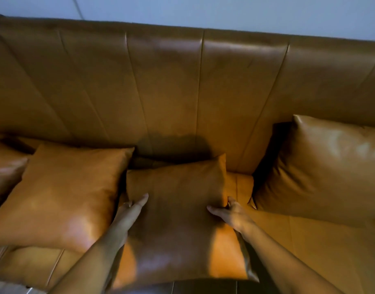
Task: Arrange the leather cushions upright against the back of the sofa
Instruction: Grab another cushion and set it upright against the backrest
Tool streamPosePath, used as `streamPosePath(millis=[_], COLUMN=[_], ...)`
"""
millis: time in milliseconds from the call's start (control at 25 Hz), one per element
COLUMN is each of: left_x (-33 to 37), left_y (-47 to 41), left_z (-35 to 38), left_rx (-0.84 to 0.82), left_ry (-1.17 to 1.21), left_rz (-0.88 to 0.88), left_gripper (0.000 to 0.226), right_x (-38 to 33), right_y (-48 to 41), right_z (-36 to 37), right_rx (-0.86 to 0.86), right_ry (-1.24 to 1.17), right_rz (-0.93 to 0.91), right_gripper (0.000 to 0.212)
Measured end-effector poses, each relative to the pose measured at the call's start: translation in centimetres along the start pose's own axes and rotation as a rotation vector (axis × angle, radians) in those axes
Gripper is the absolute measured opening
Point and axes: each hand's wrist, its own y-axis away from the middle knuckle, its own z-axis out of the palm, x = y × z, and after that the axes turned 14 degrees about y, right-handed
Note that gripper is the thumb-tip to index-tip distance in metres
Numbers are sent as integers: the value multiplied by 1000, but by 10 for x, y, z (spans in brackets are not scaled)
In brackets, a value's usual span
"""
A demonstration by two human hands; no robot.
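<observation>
A tan leather cushion [178, 219] lies on the sofa seat in the middle, its far edge near the sofa back [165, 85]. My left hand [130, 211] grips its left side and my right hand [230, 213] grips its right side. Another cushion [63, 194] lies tilted on the seat to the left, beside the held one. A third cushion [322, 166] leans upright against the sofa back on the right. Part of one more cushion [4, 170] shows at the far left edge.
The sofa seat [309, 251] shows bare leather on the right, in front of the upright cushion. A pale wall [203, 9] rises behind the sofa. A gap of seat separates the held cushion from the right one.
</observation>
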Motion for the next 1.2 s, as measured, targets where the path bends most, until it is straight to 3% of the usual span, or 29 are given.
streamPosePath(millis=[40, 160, 280, 480, 560, 720, 800, 1040, 1200], left_x=[4, 16, 16, 1, 10, 8, 10, 35, 70], left_y=[1, 10, 3, -46, -44, -55, -52, -22, 0], left_z=[3, 19, 29, 43, 46, 46, 46, 42, 38], left_rx=[-55, -186, -77, 66, 110, 175, 178, 205, 206], left_ry=[5, -32, -44, -44, 23, 180, 232, 268, 330], left_rz=[-2, 20, 78, 104, 80, -5, -6, 80, 218], left_gripper=[74, 81, 75, 119, 115, 101, 96, 75, 87], right_x=[-1, -7, -8, -6, -6, -7, -11, -28, -48], right_y=[1, 3, 3, -26, -41, -64, -67, -52, -38], right_z=[-1, -6, -6, -7, -10, -13, -14, -33, -56], right_rx=[-9, 11, -4, -28, -34, -45, -28, -6, 48], right_ry=[-12, 99, 106, -224, -315, -359, -381, -286, -285], right_rz=[15, -35, -12, 5, -8, -31, -67, -213, -294], right_gripper=[57, 79, 80, 80, 74, 86, 77, 100, 109])
